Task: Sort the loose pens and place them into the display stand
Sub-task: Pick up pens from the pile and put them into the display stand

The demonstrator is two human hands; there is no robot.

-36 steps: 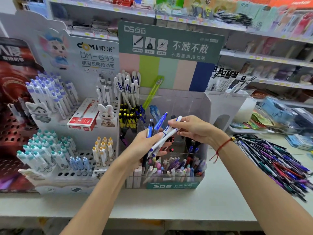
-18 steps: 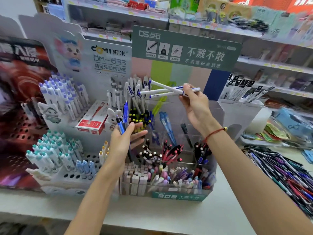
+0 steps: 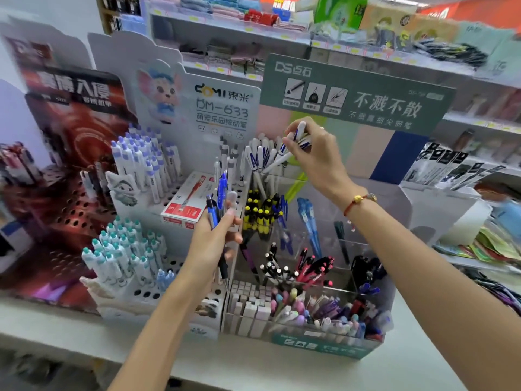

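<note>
Low centre, the left hand grips blue pens upright beside the clear display stand — its front label blurred. Above it, the right hand pinches white pens over the stand's back compartment. Behind, signs read "DS" and "DOMI DM-633" — smaller print is unreadable.

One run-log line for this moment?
right hand: pinching white pens over back-left compartment of display stand | left hand: gripping blue pens | not yet inserted
</note>
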